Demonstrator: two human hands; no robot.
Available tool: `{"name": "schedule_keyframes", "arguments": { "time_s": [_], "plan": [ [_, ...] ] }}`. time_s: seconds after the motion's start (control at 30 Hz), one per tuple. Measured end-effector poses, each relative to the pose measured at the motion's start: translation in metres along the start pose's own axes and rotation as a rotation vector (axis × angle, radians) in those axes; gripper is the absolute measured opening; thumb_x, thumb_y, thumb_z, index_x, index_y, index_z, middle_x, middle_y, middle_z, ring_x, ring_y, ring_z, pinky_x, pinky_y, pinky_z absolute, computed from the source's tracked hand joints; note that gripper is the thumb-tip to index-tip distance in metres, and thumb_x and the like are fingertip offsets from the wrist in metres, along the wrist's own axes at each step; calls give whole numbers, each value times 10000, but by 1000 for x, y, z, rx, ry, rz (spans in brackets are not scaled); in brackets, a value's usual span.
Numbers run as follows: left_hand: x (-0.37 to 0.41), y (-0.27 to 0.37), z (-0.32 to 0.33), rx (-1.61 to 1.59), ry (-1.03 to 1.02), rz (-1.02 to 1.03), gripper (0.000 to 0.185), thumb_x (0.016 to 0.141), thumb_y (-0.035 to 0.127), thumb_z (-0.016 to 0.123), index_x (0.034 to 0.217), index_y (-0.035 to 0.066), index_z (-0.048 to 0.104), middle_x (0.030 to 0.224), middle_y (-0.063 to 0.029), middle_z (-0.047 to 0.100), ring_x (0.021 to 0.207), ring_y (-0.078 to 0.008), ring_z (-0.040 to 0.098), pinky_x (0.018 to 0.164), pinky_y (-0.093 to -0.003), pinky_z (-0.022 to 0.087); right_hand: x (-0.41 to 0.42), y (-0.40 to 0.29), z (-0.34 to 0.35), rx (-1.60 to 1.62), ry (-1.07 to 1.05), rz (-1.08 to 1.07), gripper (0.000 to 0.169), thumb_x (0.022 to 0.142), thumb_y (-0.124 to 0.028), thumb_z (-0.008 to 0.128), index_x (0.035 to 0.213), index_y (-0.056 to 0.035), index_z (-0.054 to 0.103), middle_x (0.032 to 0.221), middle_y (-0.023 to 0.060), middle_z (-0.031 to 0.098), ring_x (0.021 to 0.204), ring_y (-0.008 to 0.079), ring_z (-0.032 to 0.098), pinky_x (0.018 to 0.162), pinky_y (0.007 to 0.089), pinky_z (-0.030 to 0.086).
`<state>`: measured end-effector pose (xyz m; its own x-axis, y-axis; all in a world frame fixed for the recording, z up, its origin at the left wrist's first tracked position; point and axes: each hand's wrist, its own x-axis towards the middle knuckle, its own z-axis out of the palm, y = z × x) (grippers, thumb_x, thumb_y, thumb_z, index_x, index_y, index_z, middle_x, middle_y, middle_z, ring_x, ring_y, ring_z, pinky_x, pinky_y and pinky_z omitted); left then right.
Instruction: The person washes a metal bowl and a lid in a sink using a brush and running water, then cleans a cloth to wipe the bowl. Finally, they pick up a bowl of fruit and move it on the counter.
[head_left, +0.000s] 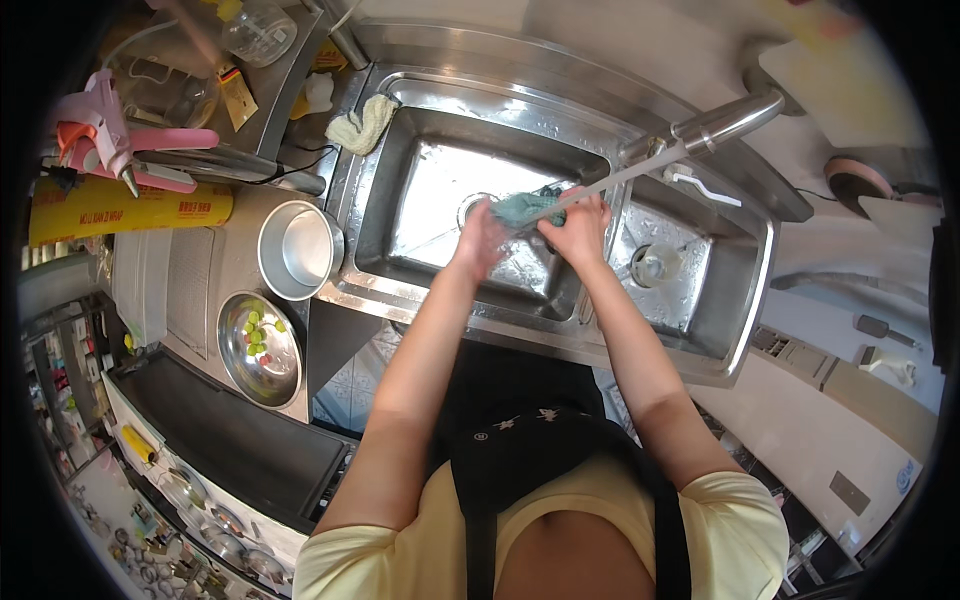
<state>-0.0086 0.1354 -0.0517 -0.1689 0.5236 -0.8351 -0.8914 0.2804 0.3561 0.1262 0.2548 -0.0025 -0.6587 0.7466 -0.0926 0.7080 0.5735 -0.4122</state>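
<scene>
A wet green cloth (521, 208) is stretched between my two hands over the larger basin of a stainless steel double sink (450, 300). My left hand (481, 238), blurred, is at the cloth's left end. The right end is gripped by my right hand (581, 223). Water (622, 176) runs from the metal faucet (731, 124) down onto the cloth beside my right hand. Something dark lies partly hidden behind the cloth. A pale knitted cloth (364, 126) hangs over the sink's back left corner.
Left of the sink stand a round metal pot (298, 250) and a steel bowl (281, 375) holding green fruit. The smaller basin at right holds a clear container (656, 265). A pink glue gun (112, 142) and a yellow wrap box (131, 211) are at far left.
</scene>
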Motion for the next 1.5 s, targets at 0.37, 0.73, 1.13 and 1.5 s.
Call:
{"name": "schedule_keyframes", "arguments": {
  "time_s": [0.37, 0.73, 1.13, 1.5],
  "plan": [
    [63, -33, 14, -180, -475, -309, 448, 963, 458, 416, 1164, 74, 533, 1188, -113, 565, 991, -258, 599, 850, -442, 502, -37, -34, -32, 336, -372, -162, 358, 715, -156, 725, 1030, -22, 623, 1139, 107, 594, 1119, 207, 507, 976, 365, 369],
    [-7, -3, 32, 6, -726, -362, 174, 859, 283, 584, 827, 145, 483, 709, 39, 532, 559, -45, 461, 435, -183, 286, 33, -7, 28, 1687, -1005, 613, 372, 851, -344, 635, 982, -2, 571, 1077, 181, 609, 922, 237, 608, 690, 335, 527],
    [9, -9, 37, 1317, 519, 478, 196, 781, 275, 585, 859, 114, 665, 819, -164, 675, 787, -342, 657, 679, -448, 508, 54, -40, 92, 1389, -63, 878, 148, 858, -131, 648, 873, -53, 522, 707, 37, 525, 548, 120, 480, 507, 318, 435],
    [-14, 23, -20, 1581, 553, 270, 540, 734, 567, 623, 854, 48, 709, 880, -175, 687, 838, -321, 668, 730, -390, 526, 45, 57, -45, 2013, -126, 656, 323, 825, -188, 531, 1115, -53, 580, 1024, 81, 638, 981, 179, 593, 856, 311, 437]
  ]
}}
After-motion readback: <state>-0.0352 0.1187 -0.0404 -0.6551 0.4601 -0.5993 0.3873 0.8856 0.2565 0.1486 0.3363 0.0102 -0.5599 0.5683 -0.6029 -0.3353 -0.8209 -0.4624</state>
